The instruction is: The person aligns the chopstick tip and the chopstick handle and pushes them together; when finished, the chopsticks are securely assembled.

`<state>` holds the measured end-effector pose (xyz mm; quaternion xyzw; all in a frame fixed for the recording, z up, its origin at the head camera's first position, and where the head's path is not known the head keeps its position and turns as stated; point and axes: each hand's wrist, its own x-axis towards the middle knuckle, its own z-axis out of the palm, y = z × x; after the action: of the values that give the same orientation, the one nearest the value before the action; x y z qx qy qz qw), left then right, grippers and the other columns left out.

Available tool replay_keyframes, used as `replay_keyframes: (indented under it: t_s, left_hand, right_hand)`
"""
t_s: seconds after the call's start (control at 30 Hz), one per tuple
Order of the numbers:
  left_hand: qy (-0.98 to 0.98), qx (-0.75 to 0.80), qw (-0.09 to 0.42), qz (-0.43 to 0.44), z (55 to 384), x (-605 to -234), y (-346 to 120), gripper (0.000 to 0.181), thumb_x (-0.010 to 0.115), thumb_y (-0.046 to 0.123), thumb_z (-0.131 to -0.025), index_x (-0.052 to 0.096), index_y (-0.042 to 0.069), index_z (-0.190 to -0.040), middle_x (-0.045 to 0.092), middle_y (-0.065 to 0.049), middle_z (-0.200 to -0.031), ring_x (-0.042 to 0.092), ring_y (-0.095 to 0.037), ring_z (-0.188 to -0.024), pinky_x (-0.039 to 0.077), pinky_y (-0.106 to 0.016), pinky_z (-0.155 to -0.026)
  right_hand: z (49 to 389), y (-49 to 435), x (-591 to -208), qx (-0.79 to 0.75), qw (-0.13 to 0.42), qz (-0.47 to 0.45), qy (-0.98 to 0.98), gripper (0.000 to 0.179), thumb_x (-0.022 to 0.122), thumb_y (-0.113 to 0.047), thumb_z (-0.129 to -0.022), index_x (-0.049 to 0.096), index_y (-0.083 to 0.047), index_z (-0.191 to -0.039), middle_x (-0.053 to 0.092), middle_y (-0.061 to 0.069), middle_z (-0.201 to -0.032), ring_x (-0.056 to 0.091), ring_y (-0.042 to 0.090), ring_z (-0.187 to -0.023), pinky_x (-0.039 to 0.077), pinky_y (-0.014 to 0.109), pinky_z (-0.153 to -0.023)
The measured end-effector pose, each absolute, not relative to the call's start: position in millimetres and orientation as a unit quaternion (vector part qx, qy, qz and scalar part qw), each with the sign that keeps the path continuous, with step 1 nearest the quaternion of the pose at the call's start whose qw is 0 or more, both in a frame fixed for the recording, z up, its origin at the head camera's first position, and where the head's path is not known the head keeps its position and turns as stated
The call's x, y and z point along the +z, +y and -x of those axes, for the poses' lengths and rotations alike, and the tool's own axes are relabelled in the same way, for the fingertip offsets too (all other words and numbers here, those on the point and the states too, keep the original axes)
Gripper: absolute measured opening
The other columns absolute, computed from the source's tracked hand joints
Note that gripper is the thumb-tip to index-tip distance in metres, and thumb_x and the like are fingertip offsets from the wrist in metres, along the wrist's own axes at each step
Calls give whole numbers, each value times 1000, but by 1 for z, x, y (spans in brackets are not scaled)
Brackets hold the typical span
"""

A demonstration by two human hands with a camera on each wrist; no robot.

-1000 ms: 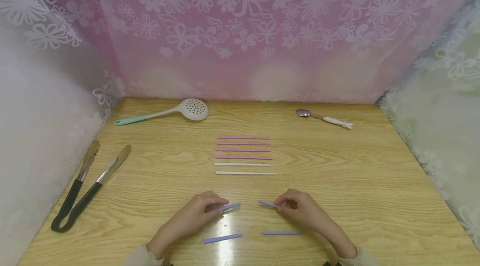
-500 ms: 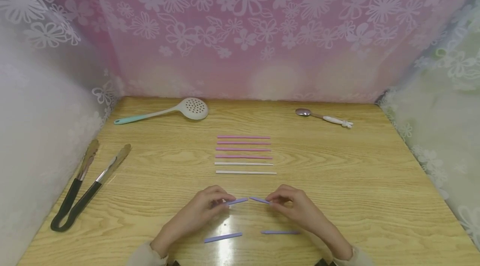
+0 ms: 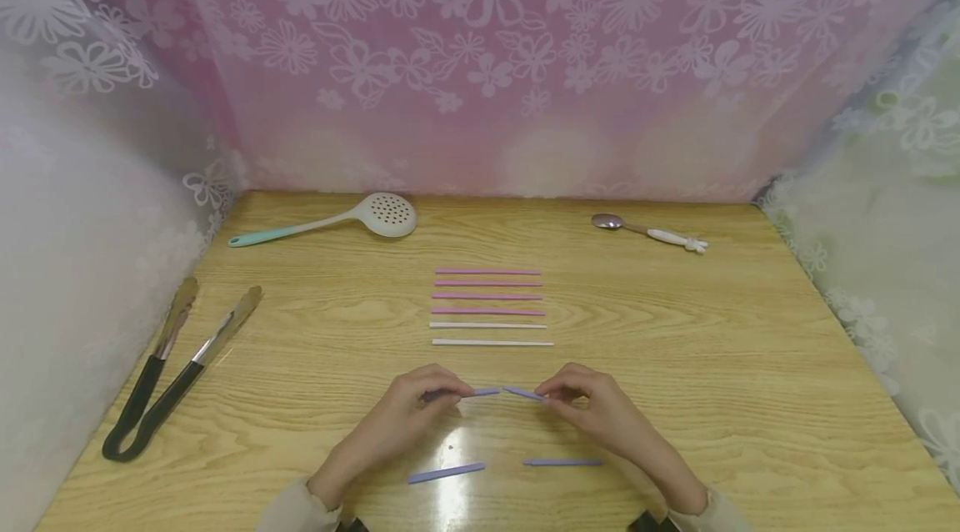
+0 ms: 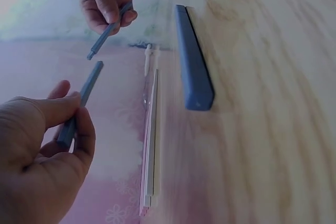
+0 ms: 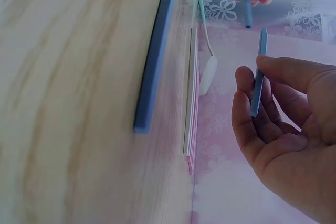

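My left hand (image 3: pixel 416 407) pinches a purple chopstick section (image 3: pixel 483 392) between thumb and fingers, pointing right. Facing it, my right hand (image 3: pixel 592 403) pinches a second, thinner purple chopstick section (image 3: pixel 520 392), which has a small peg (image 4: pixel 91 55) at its end in the left wrist view. The inner ends nearly meet above the table, with a small gap between them in the wrist views. Nearer the person lie two more purple sections: a thick one (image 3: pixel 447 474) at left and a peg-ended one (image 3: pixel 562 462) at right.
Beyond the hands, several pink chopsticks (image 3: pixel 487 296) and two white chopsticks (image 3: pixel 491 342) lie in parallel rows. Black-handled tongs (image 3: pixel 180 378) are at the left edge. A skimmer (image 3: pixel 387 215) lies back left, a spoon (image 3: pixel 606 222) back right. Flowered curtains (image 3: pixel 495 57) surround the wooden table (image 3: pixel 750 365).
Both hands have come closer together and slightly farther from the person, bringing the inner ends of their chopstick sections from well apart to nearly meeting. The things on the table have stayed put.
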<state>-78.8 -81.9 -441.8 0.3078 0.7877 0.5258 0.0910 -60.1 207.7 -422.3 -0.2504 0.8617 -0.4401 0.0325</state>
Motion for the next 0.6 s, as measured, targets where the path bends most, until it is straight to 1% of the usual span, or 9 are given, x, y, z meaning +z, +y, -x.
replay_keyframes:
  t_s: [0.07, 0.17, 0.37, 0.6]
  left_hand:
    - [783, 538, 75, -303, 79, -442, -81, 18, 58, 10, -93, 68, 11, -108, 66, -1, -103, 62, -13, -92, 53, -24, -81]
    - [778, 548, 66, -300, 79, -443, -81, 18, 58, 14, -93, 69, 10, -108, 66, 0, -103, 61, -9, -90, 53, -24, -78]
    - [770, 561, 75, -294, 79, -442, -81, 20, 58, 18, -94, 69, 9, -108, 66, -2, -102, 60, -8, -90, 52, -23, -78]
    - [768, 567, 80, -286, 79, -441, -80, 19, 59, 16, -93, 69, 9, -107, 66, -4, -102, 59, -8, -90, 52, -23, -78]
  right_hand:
    - [60, 208, -422, -440, 40, 240, 864, 12, 68, -2, -85, 70, -6, -96, 65, 4, -87, 56, 2, -78, 53, 23, -73]
    - [61, 208, -423, -441, 50, 233, 865, 11, 67, -4, -86, 70, -6, -97, 65, 6, -87, 56, 2, -78, 53, 23, -74]
    - [62, 208, -424, -439, 48, 235, 866, 10, 67, -5, -87, 70, -6, -97, 64, 6, -86, 55, 2, -78, 53, 23, -74]
    - [62, 208, -424, -436, 50, 231, 868, 11, 67, -4, -86, 70, -7, -97, 64, 2, -87, 55, 2, -78, 53, 23, -74]
